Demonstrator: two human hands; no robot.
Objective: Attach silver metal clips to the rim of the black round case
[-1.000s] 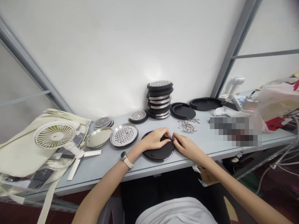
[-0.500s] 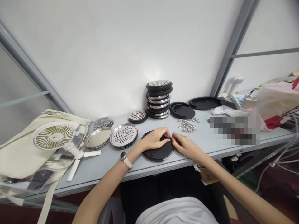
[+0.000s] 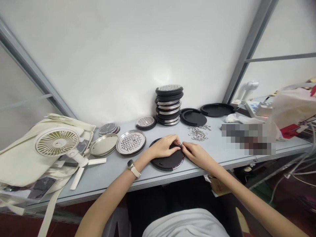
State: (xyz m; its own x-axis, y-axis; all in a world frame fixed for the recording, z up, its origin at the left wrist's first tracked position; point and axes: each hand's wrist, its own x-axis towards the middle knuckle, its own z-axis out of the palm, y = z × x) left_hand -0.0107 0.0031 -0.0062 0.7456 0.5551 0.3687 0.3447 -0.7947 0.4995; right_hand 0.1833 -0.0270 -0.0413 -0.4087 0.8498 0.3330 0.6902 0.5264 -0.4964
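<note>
A black round disc point(image 3: 170, 162) with a strip of shiny metal along its lower right edge lies at the front of the table. Over its far rim bends my left hand point(image 3: 166, 146), a watch on the wrist, thumb and fingers closed on the rim. My right hand point(image 3: 194, 152) pinches at the far right rim, fingertips touching the left ones. A tiny shiny bit shows between the two hands; what it is I cannot make out. Just behind the hands lies a heap of metal wire clips point(image 3: 198, 133).
Behind stands a tall stack of black and metal discs point(image 3: 169, 105). Grater-like perforated discs point(image 3: 130, 143) and plain metal discs point(image 3: 103, 145) lie left, beside a white fan point(image 3: 58, 143) and cream bag point(image 3: 22, 158). Black round trays point(image 3: 194, 117) and a plastic bag point(image 3: 291, 108) are right.
The view has shifted very slightly. Both hands stay at the same spot on the rim, with only a small movement of the right fingertips.
</note>
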